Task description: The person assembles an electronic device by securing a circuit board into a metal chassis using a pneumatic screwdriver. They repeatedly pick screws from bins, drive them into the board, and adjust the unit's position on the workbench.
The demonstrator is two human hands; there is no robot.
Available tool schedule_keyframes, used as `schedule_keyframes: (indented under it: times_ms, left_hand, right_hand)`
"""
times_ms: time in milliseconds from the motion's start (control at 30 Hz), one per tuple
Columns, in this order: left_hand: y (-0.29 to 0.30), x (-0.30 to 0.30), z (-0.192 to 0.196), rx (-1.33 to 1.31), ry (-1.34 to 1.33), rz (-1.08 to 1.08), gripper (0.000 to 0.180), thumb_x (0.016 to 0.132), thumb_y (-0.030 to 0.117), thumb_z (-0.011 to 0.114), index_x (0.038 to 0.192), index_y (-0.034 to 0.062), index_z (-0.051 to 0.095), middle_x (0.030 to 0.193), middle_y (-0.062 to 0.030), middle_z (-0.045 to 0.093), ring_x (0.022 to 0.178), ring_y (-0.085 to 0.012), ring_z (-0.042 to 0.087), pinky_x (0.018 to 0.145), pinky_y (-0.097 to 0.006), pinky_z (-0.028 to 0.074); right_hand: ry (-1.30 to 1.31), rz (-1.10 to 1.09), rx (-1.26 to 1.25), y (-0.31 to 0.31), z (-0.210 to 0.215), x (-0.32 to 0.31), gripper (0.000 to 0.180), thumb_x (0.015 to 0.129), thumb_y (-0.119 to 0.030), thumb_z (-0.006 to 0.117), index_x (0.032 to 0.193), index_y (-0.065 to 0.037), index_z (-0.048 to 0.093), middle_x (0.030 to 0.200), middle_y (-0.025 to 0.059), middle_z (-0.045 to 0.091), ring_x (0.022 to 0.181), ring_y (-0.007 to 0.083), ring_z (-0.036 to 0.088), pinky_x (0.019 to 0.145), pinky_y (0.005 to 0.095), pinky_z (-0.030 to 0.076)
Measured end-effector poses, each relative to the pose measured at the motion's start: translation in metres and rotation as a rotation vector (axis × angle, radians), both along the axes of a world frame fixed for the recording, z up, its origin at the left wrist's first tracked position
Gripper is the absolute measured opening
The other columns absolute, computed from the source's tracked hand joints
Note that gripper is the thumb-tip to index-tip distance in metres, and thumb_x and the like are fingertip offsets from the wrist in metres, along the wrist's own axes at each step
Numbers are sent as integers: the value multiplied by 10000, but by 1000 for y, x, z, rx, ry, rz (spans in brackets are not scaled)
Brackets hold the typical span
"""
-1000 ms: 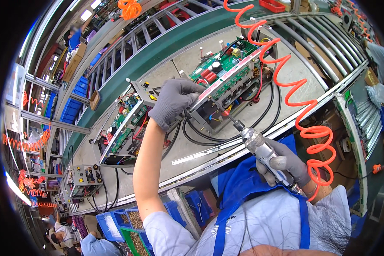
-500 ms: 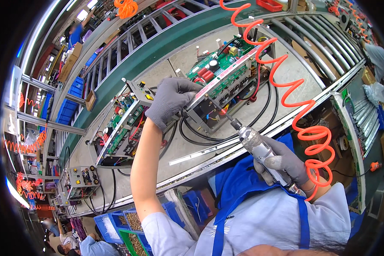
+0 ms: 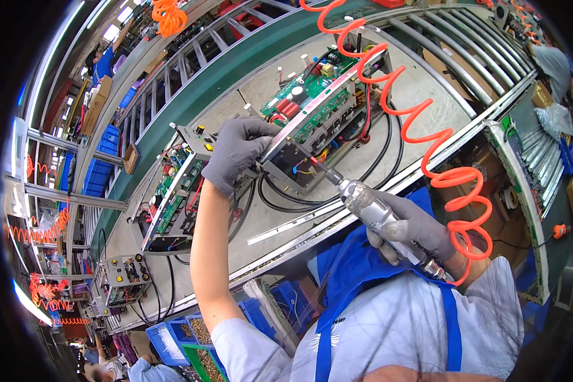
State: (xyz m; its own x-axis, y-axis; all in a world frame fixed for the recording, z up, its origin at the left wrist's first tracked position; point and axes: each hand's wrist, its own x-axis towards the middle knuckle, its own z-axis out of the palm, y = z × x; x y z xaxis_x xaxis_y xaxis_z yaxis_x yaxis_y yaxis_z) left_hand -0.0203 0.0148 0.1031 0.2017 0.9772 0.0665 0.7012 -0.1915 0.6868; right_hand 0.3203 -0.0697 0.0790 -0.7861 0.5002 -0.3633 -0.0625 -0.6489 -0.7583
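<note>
My left hand (image 3: 235,153), in a grey glove, is closed at the near left corner of an open electrical unit (image 3: 318,105). Its fingers grip the metal frame's edge, though the fingertips are partly hidden. Green circuit boards, red components and a metal chassis make up this unit, which stands on the bench. In my right hand (image 3: 417,226), also gloved, is a silver air screwdriver (image 3: 368,202), held tilted with its bit against or very near the unit's dark end panel (image 3: 294,162). From the tool's rear end runs a coiled orange air hose (image 3: 420,124).
A second open unit (image 3: 172,204) stands to the left, with a smaller control box (image 3: 124,275) farther left. Black cables (image 3: 388,153) loop across the bench. Bins of small fasteners (image 3: 202,331) sit below the bench at left. Rollers (image 3: 471,57) lie at the far right.
The whole view has shifted slightly, so the bench and units appear farther left. Both hands keep their hold, and the screwdriver bit stays at the end panel.
</note>
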Motion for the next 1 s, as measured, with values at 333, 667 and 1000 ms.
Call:
schedule_keyframes:
  times_ms: [333,667,1000]
  left_hand:
    - [-3,2,0,104,122,-31,215,759,49,659,947,77,760,903,-48,715,963,-204,626,1169,-504,156]
    - [-29,34,-50,615,-159,363,566,941,429,549,1281,-24,569,1276,-169,597,1236,-278,519,1119,-417,304]
    - [-62,85,-170,557,-507,790,886,875,563,632,1458,-19,306,1320,-141,463,1147,-214,477,1029,-351,377]
  right_hand:
    - [-380,-224,38,4,24,111,656,854,-466,609,1329,-24,510,829,73,608,601,98,601,493,227,495]
    - [691,-688,-856,95,-135,250,327,941,-344,608,1022,-29,573,888,77,593,810,199,612,730,344,544]
    - [245,-1090,-732,225,-240,311,256,952,-266,547,935,-18,608,832,126,640,753,270,646,605,369,591]
